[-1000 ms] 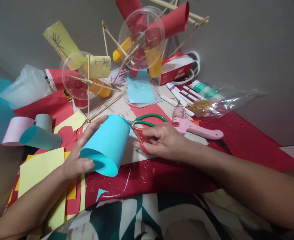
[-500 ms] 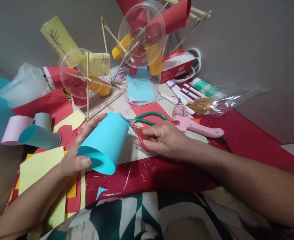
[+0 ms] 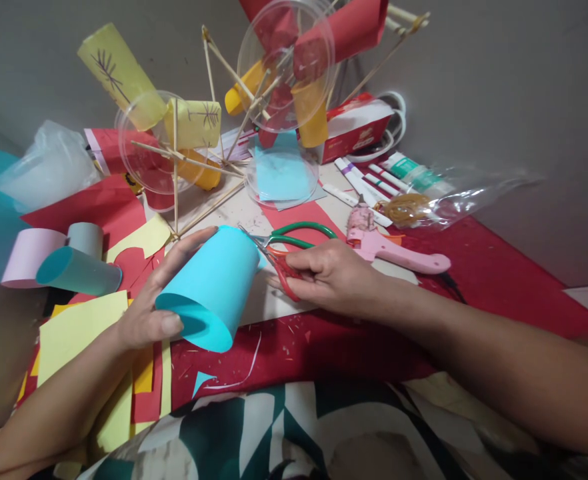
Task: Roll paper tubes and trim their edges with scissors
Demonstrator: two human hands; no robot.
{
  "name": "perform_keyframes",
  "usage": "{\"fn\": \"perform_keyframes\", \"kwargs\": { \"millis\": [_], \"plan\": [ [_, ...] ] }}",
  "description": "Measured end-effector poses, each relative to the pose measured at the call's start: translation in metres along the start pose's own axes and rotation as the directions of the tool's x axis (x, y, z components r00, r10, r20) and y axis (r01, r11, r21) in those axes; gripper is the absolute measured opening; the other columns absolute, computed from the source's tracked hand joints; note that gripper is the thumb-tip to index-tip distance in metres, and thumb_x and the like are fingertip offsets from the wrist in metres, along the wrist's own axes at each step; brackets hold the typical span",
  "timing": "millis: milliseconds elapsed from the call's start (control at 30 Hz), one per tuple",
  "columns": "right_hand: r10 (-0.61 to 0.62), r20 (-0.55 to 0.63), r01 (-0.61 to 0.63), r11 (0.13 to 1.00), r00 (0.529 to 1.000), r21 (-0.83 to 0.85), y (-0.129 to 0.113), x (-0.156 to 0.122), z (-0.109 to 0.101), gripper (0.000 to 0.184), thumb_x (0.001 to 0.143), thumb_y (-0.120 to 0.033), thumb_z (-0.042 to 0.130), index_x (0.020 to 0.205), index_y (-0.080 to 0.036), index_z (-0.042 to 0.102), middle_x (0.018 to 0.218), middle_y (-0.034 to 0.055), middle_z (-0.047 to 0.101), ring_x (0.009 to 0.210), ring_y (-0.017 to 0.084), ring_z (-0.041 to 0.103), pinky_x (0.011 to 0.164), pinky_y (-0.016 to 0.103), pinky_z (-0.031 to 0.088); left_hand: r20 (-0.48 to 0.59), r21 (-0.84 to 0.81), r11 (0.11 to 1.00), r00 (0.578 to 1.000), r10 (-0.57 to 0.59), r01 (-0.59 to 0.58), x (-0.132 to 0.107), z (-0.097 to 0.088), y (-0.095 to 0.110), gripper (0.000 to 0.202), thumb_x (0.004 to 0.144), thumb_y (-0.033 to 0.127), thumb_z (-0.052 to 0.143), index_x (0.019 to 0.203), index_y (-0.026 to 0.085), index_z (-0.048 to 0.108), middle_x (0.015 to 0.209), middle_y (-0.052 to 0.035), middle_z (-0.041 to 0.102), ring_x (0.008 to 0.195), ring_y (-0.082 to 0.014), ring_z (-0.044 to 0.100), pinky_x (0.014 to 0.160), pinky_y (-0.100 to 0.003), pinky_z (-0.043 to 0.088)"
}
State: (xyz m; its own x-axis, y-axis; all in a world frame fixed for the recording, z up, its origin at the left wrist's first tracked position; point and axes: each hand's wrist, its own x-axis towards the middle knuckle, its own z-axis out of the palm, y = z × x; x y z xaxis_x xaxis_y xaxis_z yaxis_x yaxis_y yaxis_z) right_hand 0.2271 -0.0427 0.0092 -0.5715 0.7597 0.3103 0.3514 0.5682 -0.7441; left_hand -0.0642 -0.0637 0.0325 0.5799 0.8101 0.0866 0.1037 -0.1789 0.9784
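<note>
A bright blue paper tube (image 3: pixel 217 287) is tilted in front of me, its wide mouth facing down toward my body. My left hand (image 3: pixel 157 310) grips it from the left, thumb at the lower rim and fingers along the far side. In my right hand (image 3: pixel 324 273) are scissors (image 3: pixel 294 235) with one green and one red handle. Their blades meet the tube's far rim, and a small blue flap of paper shows beside them. The exact spot between the blades is too small to make out.
Stick frames with clear plastic discs and paper tubes (image 3: pixel 314 113) stand at the back. A pink glue gun (image 3: pixel 399 253), markers (image 3: pixel 359 183) and rubber bands (image 3: pixel 404 208) lie right. Rolled paper tubes (image 3: pixel 79 270) and yellow sheets (image 3: pixel 84 333) are at the left.
The view has shifted very slightly. Both hands, the tube and the scissors keep nearly the same positions; the blue flap by the blades looks a little different.
</note>
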Motion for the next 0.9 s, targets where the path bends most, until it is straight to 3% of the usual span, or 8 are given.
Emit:
{"fn": "perform_keyframes", "kwargs": {
  "millis": [167, 467, 700, 900],
  "plan": [
    [0.033, 0.039, -0.034, 0.999, 0.999, 0.018, -0.003, 0.000, -0.003, 0.040, 0.089, -0.037, 0.062, 0.059, -0.020, 0.043, 0.052, -0.0062, 0.033, 0.048, 0.007, 0.031, 0.048, 0.025, 0.021, 0.001, -0.048, 0.998, 0.999, -0.036, 0.036, 0.001, 0.003, 0.005, 0.105, 0.060, 0.069, 0.080, 0.152, 0.039, 0.040, 0.156, -0.0057, 0.046, 0.143, -0.0517, 0.039, 0.106, -0.065, 0.047],
    [0.034, 0.052, -0.033, 0.999, 0.998, -0.022, -0.001, 0.000, -0.004, 0.043, 0.090, -0.039, 0.060, 0.057, -0.020, 0.038, 0.052, -0.0056, 0.031, 0.047, 0.008, 0.029, 0.049, 0.027, 0.020, -0.031, -0.069, 0.997, 0.999, -0.029, 0.026, 0.005, 0.007, 0.010, 0.102, 0.059, 0.071, 0.080, 0.149, 0.037, 0.046, 0.153, -0.0078, 0.048, 0.141, -0.0515, 0.041, 0.106, -0.066, 0.048],
    [0.031, 0.046, -0.030, 0.999, 0.998, -0.025, 0.000, 0.001, -0.003, 0.041, 0.091, -0.037, 0.058, 0.057, -0.020, 0.041, 0.053, -0.0054, 0.033, 0.049, 0.007, 0.029, 0.049, 0.026, 0.022, -0.090, -0.033, 0.999, 0.995, -0.046, 0.043, 0.005, 0.009, 0.013, 0.096, 0.061, 0.075, 0.076, 0.145, 0.038, 0.049, 0.148, -0.0070, 0.050, 0.143, -0.0464, 0.039, 0.118, -0.066, 0.031],
    [0.035, 0.017, -0.034, 0.997, 0.999, -0.076, -0.002, 0.001, -0.004, 0.043, 0.088, -0.039, 0.061, 0.057, -0.020, 0.038, 0.051, -0.0060, 0.032, 0.048, 0.007, 0.027, 0.048, 0.026, 0.021, -0.072, -0.007, 1.000, 0.997, -0.028, 0.027, 0.004, 0.008, 0.013, 0.098, 0.062, 0.076, 0.076, 0.147, 0.036, 0.048, 0.152, -0.0087, 0.046, 0.142, -0.0474, 0.038, 0.117, -0.067, 0.031]
  ]
}}
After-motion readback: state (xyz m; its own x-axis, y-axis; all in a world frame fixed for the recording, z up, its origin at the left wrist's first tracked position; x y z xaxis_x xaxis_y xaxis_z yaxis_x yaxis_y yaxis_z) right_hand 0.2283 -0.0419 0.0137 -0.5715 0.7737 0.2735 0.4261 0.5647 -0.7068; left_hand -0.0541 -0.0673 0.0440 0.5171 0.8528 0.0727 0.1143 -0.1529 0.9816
